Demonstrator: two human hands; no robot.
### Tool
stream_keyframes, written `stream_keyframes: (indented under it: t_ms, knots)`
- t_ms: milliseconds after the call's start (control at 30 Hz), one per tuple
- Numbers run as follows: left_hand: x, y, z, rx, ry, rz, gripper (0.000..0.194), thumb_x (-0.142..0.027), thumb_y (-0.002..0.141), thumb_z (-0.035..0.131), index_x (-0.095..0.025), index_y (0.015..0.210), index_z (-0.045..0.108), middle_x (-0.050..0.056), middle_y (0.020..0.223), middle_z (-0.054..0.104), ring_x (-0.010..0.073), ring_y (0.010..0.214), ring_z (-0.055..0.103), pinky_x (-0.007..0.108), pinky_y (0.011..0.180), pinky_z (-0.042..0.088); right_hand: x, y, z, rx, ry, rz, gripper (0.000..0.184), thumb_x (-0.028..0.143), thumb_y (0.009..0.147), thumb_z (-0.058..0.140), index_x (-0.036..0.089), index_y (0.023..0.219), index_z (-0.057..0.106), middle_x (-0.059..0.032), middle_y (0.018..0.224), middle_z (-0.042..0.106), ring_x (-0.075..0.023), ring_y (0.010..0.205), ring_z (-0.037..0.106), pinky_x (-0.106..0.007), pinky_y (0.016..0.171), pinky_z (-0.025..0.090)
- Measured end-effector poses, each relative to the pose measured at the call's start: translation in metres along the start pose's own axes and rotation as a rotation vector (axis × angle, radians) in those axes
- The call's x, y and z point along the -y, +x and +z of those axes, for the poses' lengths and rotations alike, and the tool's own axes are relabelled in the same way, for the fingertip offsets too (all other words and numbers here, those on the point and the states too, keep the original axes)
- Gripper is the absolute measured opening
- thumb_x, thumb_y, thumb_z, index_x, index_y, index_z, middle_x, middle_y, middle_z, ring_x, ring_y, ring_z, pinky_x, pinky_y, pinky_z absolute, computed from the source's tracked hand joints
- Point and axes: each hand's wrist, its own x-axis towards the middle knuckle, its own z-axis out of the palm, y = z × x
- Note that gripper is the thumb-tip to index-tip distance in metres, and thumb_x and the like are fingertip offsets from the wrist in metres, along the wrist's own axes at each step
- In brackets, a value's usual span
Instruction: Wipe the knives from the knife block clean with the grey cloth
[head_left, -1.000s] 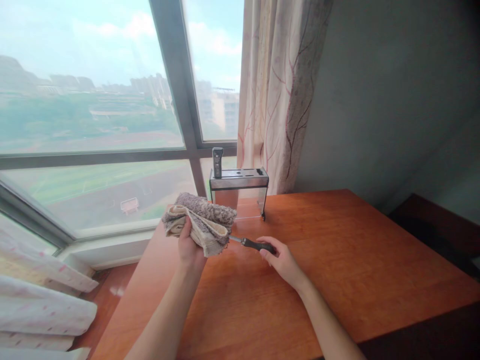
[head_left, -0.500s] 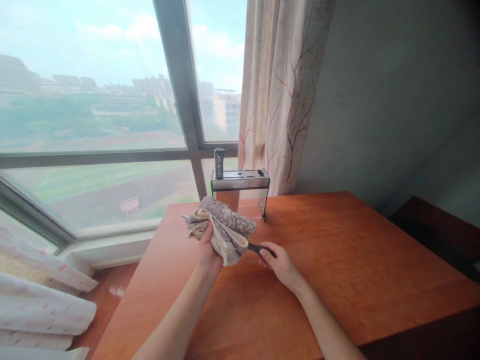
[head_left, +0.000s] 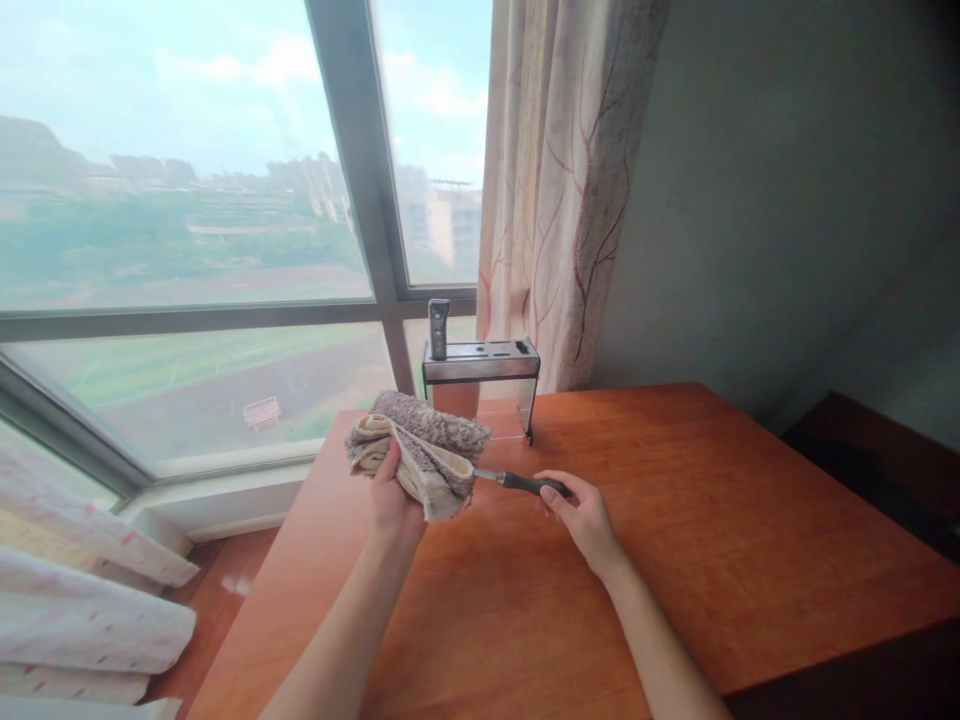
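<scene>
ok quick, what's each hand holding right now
Left hand: closed, holding the folded cloth.
Right hand: closed, holding the black-handled tool.

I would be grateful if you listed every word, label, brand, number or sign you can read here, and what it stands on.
None can be read.
Knife block: any lettering is too small to tell.
Upright handle: pale spots, too blurred to read.
Black tool handle: nothing legible.
Folded towel: no label visible.

Patterned curtain (head_left: 559,190) beside bright window (head_left: 180,230)
</scene>
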Motion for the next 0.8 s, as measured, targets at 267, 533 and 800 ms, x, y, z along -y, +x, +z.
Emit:
stream_keyframes:
  t_ms: [267,533,800]
  knots:
    - [-0.011,0.005,0.001,0.012,-0.053,0.074,0.026,-0.024,0.090,0.046,-0.015,0.101,0.067,0.004,0.081,0.074,0.0172,0.080,0.069,0.031,0.089,0.050,-0.007,0.001,0.003,-0.039,0.113,0.044,0.037,0.050,0.087,0.050,0.016,0.079,0.062,0.0047,0.046,0.046,-0.0085,0.044,0.038,-0.021,0.044,0.029]
    - [0.019,-0.015,-0.003,0.024,0.042,-0.028,0.015,-0.024,0.084,0.057,-0.016,0.092,0.068,0.002,0.078,0.073,0.0161,0.070,0.068,0.030,0.080,0.054,-0.016,-0.006,0.022,0.410,-0.063,0.057,0.034,0.040,0.075,0.069,0.016,0.098,0.068,0.0005,0.063,0.062,-0.0135,0.057,0.055,-0.024,0.055,0.043]
    - [0.033,-0.022,-0.011,0.109,0.170,-0.257,0.030,-0.037,0.082,0.061,-0.016,0.103,0.065,0.007,0.092,0.073,0.0246,0.089,0.068,0.039,0.086,0.052,-0.016,-0.004,0.020,0.206,-0.223,-0.209,0.032,0.026,0.075,0.068,0.022,0.107,0.069,-0.0061,0.098,0.070,-0.0239,0.092,0.064,-0.035,0.082,0.049]
